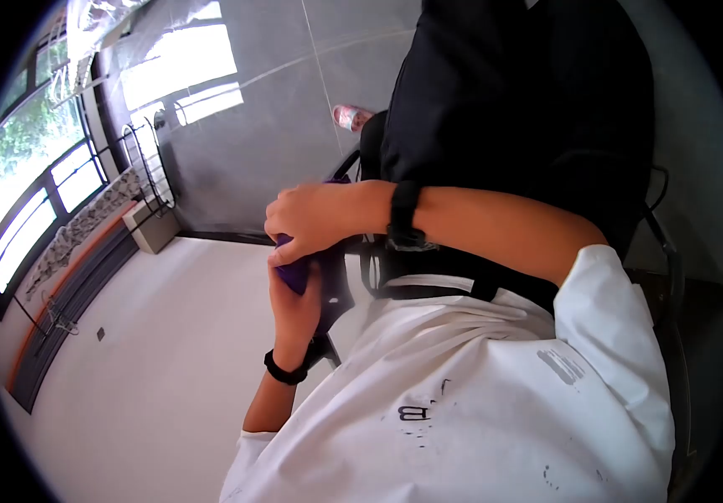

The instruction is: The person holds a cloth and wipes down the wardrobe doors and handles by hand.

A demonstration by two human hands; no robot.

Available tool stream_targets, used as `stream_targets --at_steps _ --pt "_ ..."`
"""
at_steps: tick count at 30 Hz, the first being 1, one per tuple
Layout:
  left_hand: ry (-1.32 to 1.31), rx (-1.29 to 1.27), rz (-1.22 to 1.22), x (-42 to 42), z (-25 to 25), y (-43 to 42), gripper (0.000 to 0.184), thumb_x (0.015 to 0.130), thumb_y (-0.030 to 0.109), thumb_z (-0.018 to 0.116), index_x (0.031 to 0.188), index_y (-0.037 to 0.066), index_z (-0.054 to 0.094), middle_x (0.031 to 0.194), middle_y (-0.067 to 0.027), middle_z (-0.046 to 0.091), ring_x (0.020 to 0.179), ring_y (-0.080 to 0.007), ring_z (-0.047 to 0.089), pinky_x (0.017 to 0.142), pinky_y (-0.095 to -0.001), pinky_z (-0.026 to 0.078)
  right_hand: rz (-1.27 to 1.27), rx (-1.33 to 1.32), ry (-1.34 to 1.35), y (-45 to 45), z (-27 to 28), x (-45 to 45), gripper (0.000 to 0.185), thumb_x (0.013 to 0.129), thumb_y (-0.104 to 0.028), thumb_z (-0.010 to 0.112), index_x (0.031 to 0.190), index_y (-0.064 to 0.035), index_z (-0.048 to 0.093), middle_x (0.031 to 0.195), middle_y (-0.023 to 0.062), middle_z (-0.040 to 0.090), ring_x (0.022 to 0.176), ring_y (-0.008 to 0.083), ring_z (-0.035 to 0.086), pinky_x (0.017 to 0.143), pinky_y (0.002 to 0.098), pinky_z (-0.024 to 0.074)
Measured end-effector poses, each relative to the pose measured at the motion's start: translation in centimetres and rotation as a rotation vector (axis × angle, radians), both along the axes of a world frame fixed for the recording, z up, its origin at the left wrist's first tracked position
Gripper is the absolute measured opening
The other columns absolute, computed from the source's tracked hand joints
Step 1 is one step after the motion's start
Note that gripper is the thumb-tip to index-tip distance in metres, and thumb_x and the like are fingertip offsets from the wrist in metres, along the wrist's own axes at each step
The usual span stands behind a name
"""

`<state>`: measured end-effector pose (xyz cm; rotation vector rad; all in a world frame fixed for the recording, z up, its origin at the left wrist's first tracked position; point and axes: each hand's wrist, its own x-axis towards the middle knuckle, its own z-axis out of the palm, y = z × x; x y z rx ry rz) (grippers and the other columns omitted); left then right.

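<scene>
Grey floor (269, 109), window (30, 168) beyond; right hand (307, 218) and left hand (296, 302) clasp, and partly hide, what seems purple cloth (293, 276).

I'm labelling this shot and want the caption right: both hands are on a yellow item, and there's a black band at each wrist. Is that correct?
Not quite: the head view shows that the item is purple, not yellow. The left hand and right hand are both on it, with a black band at each wrist.
</scene>
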<state>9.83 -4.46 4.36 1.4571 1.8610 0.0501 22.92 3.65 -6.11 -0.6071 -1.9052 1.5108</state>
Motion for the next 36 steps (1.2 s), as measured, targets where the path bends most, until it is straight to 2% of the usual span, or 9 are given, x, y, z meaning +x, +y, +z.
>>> stream_targets --at_steps 5,7,12,14,17,22,27,31,36 --pt "-0.107 0.004 -0.361 -0.7 0.7 2.6 0.034 0.094 0.011 0.057 0.125 0.002 0.045 0.109 -0.0051 0.057 0.101 -0.0110 0.050 0.091 -0.0277 0.042 -0.206 0.203 0.143 0.0 -0.8 -1.5 0.041 0.091 -0.036 0.053 0.081 0.0003 0.070 0.084 0.0200 0.067 0.084 0.0399 0.064 0.075 0.0460 0.0506" --pt "0.009 -0.145 -0.446 -1.6 1.4 5.5 0.030 0.092 0.012 0.058 0.118 0.001 0.048 0.097 -0.0128 0.062 0.090 -0.0194 0.058 0.082 -0.0322 0.046 -0.288 0.194 0.139 0.0 -0.9 -0.9 0.035 0.091 -0.032 0.056 0.085 -0.0001 0.069 0.090 0.0196 0.065 0.084 0.0395 0.064 0.074 0.0464 0.0508" --pt "-0.058 0.022 -0.686 1.2 4.8 13.6 0.009 0.090 0.003 0.055 0.098 0.001 0.057 0.077 -0.0083 0.059 0.071 -0.0112 0.052 0.064 -0.0285 0.044 -0.804 0.061 0.256 1.0 3.5 1.4 0.023 0.092 -0.021 0.055 0.088 0.0012 0.058 0.094 0.0185 0.059 0.081 0.0371 0.064 0.073 0.0440 0.0511" --pt "0.320 0.156 -0.779 7.1 9.5 14.4 0.013 0.089 0.003 0.056 0.102 0.001 0.058 0.079 -0.0069 0.061 0.072 -0.0126 0.054 0.066 -0.0278 0.045 -0.839 -0.030 0.450 2.2 6.8 6.0 0.024 0.094 -0.022 0.055 0.088 0.0014 0.057 0.093 0.0185 0.059 0.083 0.0342 0.064 0.075 0.0429 0.0484" --pt "0.054 0.455 -0.646 12.0 12.0 16.3 0.022 0.092 0.006 0.058 0.112 -0.001 0.054 0.101 -0.0066 0.062 0.088 -0.0134 0.059 0.079 -0.0274 0.049 -0.954 0.191 0.615 3.4 11.2 15.8 0.027 0.092 -0.026 0.062 0.082 -0.0010 0.057 0.078 0.0124 0.058 0.066 0.0282 0.060 0.063 0.0371 0.0480" --pt "-0.430 0.274 -0.866 25.4 2.9 20.0 0.021 0.089 0.004 0.061 0.109 -0.001 0.055 0.093 -0.0065 0.064 0.077 -0.0111 0.058 0.065 -0.0245 0.049 -1.546 0.603 0.435 4.1 7.2 26.9 0.012 0.089 -0.013 0.063 0.086 -0.0025 0.058 0.075 0.0093 0.054 0.063 0.0236 0.053 0.057 0.0319 0.0421" --pt "-0.321 0.222 -1.168 35.8 -7.4 21.4 0.013 0.086 0.010 0.058 0.090 -0.001 0.053 0.081 -0.0224 0.059 0.077 -0.0430 0.057 0.063 -0.0437 0.047 -1.836 0.252 -0.094 3.3 -1.6 33.6 0.011 0.085 -0.010 0.065 0.082 -0.0017 0.059 0.084 0.0132 0.058 0.083 0.0325 0.054 0.073 0.0394 0.0442" --pt "-0.517 0.054 -1.091 39.6 -11.8 21.2 0.015 0.083 0.014 0.060 0.090 0.003 0.051 0.079 -0.0164 0.057 0.066 -0.0388 0.059 0.055 -0.0450 0.048 -1.906 -0.237 -0.078 5.0 -2.0 35.5 0.011 0.088 -0.009 0.064 0.087 0.0013 0.061 0.087 0.0126 0.057 0.078 0.0276 0.057 0.071 0.0347 0.0458" --pt "-0.482 0.048 -0.842 40.7 -14.5 24.2 0.018 0.086 0.018 0.059 0.091 0.003 0.049 0.082 -0.0157 0.060 0.067 -0.0405 0.060 0.056 -0.0475 0.048 -1.796 -0.360 -0.090 10.7 -4.0 36.6 0.010 0.092 -0.008 0.058 0.089 0.0020 0.059 0.095 0.0090 0.056 0.086 0.0200 0.055 0.078 0.0303 0.0452"
